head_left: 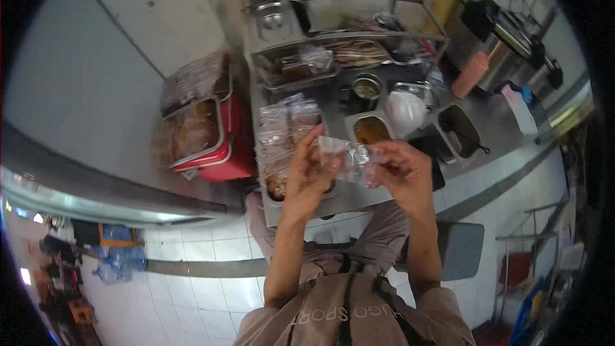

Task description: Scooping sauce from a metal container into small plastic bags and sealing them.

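A small clear plastic bag [339, 151] is stretched between my two hands above the front of the metal table. My left hand [309, 172] grips its left side with thumb and fingers. At the other end, the fingers of my right hand [405, 170] pinch the gathered plastic. Whether anything lies inside the bag is too blurred to tell. Just beyond the hands sits a metal pan of orange-brown sauce [371, 131]. Left of it, several filled clear packets [282, 129] are piled in a tray, partly hidden behind my left hand.
A red cooler box [238, 147] heaped with packets stands left of the table. Toward the back right are a white rounded bundle [405, 111], a deep pan with a ladle [459, 129] and a large steel pot [496, 45]. Metal shelves [346, 41] rise at the back.
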A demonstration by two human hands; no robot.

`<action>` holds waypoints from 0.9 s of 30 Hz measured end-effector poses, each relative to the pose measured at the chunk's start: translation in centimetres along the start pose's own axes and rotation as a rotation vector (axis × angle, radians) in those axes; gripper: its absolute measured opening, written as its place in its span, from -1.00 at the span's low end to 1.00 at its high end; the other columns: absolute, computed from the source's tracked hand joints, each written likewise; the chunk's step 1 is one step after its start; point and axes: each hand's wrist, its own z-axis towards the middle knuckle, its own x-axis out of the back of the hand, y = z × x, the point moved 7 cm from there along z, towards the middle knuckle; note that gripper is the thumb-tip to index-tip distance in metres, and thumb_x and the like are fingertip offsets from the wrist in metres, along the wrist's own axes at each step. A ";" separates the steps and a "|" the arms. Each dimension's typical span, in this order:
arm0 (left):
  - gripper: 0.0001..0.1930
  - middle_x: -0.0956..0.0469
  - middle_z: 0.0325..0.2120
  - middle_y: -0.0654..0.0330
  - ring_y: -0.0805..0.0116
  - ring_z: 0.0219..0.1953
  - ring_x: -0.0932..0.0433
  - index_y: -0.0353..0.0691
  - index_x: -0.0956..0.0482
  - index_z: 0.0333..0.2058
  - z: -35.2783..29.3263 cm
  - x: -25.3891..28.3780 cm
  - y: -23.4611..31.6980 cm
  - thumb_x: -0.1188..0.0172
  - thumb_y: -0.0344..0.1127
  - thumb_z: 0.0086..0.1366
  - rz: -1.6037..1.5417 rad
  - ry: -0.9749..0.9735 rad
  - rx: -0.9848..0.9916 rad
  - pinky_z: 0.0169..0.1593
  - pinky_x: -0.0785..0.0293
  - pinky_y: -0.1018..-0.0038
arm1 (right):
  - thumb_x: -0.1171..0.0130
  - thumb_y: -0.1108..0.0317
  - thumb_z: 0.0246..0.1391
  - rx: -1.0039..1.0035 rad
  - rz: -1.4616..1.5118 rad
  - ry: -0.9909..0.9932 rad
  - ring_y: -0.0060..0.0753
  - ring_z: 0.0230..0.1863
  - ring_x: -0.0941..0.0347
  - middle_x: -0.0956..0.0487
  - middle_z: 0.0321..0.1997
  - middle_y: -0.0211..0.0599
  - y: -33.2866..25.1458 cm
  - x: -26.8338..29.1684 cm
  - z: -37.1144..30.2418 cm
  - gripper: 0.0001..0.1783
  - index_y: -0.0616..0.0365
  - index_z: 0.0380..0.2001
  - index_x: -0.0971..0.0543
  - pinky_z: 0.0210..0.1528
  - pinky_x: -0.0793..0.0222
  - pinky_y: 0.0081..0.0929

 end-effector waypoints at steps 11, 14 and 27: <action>-0.53 -0.59 -0.49 0.28 0.52 -0.51 -0.53 -0.33 -0.41 0.18 -1.1 -1.1 0.1 -0.28 -0.51 0.32 0.225 0.076 -0.056 -0.38 -0.50 0.57 | -0.38 0.67 -0.02 0.105 -0.044 -0.074 -0.57 -0.38 -0.61 -0.67 -0.39 -0.27 0.5 2.1 -0.3 -0.85 0.32 -0.33 -0.70 -0.33 -0.54 -0.61; -0.53 -0.60 -0.49 0.28 0.52 -0.48 -0.55 -0.33 -0.40 0.19 -1.1 -1.3 0.3 -0.27 -0.51 0.33 0.296 0.042 -0.080 -0.36 -0.50 0.59 | -0.43 0.64 -0.08 0.005 -0.078 -0.101 -0.58 -0.38 -0.60 -0.69 -0.40 -0.29 1.1 2.6 -0.3 -0.68 0.22 -0.19 -0.74 -0.32 -0.52 -0.61; -0.20 -0.49 0.09 0.10 0.04 0.28 -0.33 -0.20 -0.43 0.20 -2.1 -7.8 3.0 -0.50 -0.25 -0.08 1.217 -0.472 -0.483 0.37 -0.06 -0.03 | -0.53 0.43 -0.25 0.034 -0.445 -0.256 -0.38 -0.38 -0.65 -0.69 -0.39 -0.10 -0.8 2.3 -0.8 -0.56 0.18 -0.17 -0.73 -0.29 -0.52 -0.46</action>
